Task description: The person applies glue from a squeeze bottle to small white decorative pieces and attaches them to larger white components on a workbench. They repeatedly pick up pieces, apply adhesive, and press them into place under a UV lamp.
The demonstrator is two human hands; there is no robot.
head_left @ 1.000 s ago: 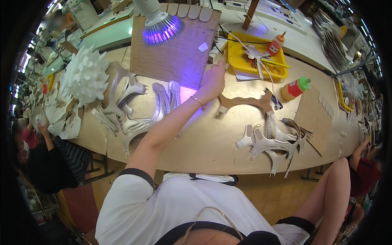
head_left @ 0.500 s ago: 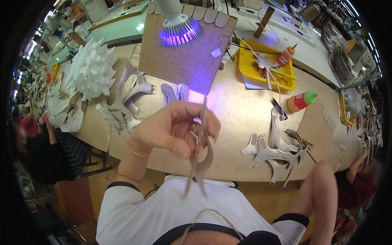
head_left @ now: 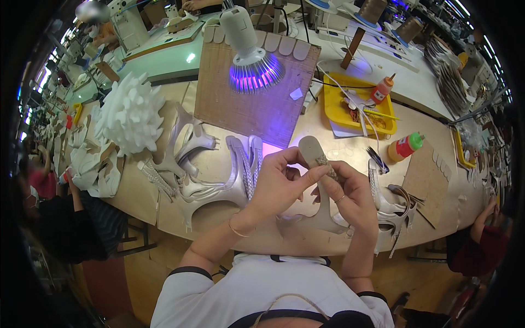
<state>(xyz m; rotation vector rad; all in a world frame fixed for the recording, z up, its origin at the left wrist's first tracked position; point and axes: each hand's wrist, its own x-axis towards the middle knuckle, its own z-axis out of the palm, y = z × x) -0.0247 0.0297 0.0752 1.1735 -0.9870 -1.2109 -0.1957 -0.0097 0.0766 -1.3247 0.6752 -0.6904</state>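
Note:
In front of me my left hand and my right hand pinch a beige sandal upper between thumbs and fingers. Its strap's rounded, flat end sticks up past my fingertips, with a braided stretch just below it. The wider lower part hangs down between my wrists, over the table edge. Left of my hands lie several silvery sandal uppers, some with braided straps. Close to my right hand rests another bunch of silvery uppers, partly hidden behind it.
A lamp glows violet over a brown board. White foam with many knobs stands at left. At right are a yellow tray with an orange bottle, a green-capped bottle, and a cardboard sheet. Other people sit at both sides.
My right hand has come up from the lower right and grips the upper too. The sandal upper, earlier dangling from my left hand alone, is now turned with its rounded end up.

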